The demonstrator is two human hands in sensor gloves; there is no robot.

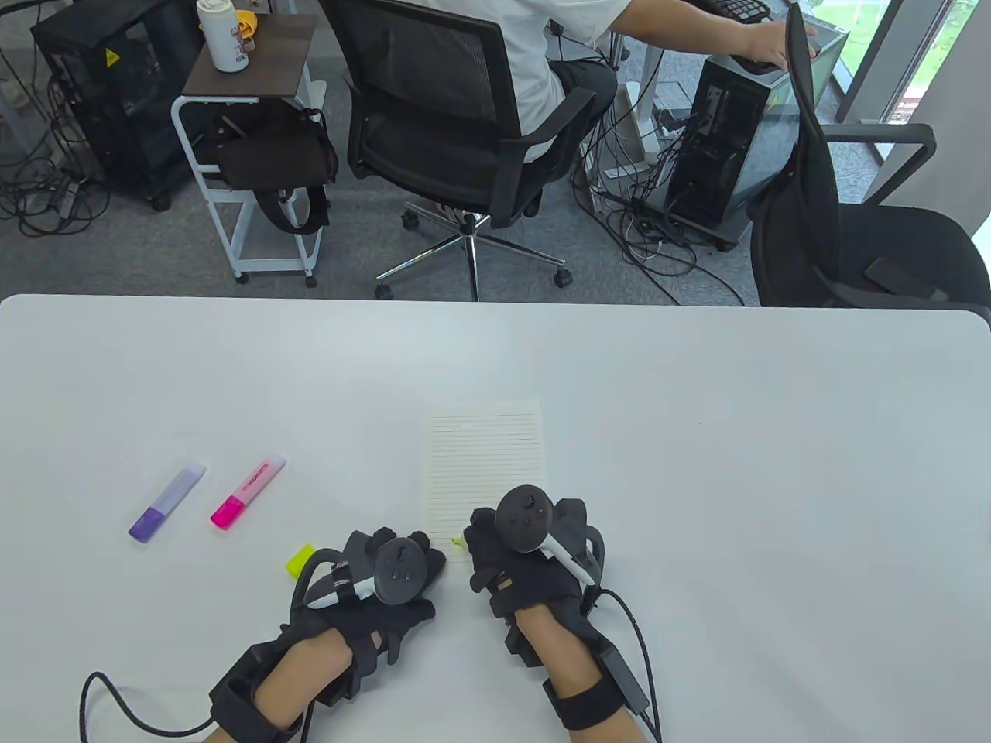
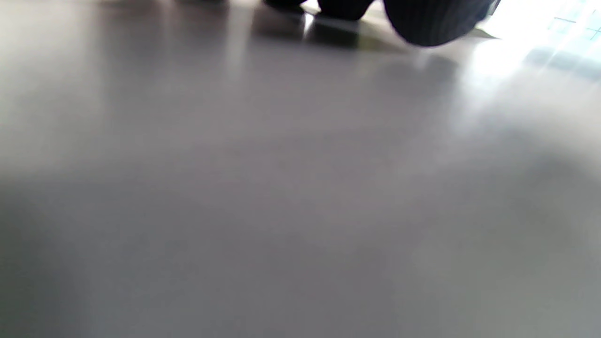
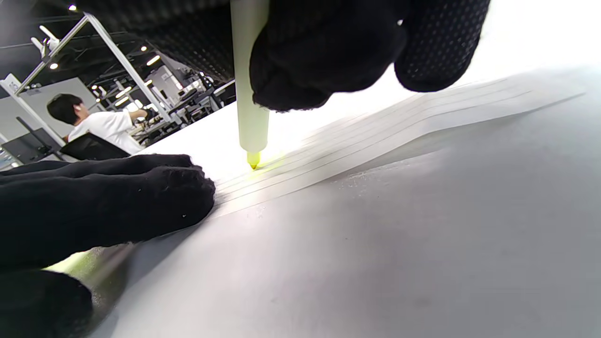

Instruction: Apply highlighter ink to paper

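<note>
A lined sheet of paper (image 1: 485, 457) lies on the white table (image 1: 697, 433). My right hand (image 1: 517, 551) grips an uncapped yellow highlighter (image 3: 250, 108), its tip touching the paper's near left corner, where a yellow mark shows (image 3: 270, 162). The pen's white rear end sticks out behind the hand (image 1: 571, 563). My left hand (image 1: 387, 576) lies flat, its fingertips (image 3: 178, 197) pressing the paper's near left edge. The yellow cap (image 1: 300, 559) lies on the table just left of my left hand. In the left wrist view only blurred table and dark fingertips (image 2: 432, 23) show.
A purple highlighter (image 1: 166, 503) and a pink highlighter (image 1: 248, 492), both capped, lie at the left of the table. Beyond the far edge are office chairs (image 1: 449, 131), a person seated, a small cart and computer towers.
</note>
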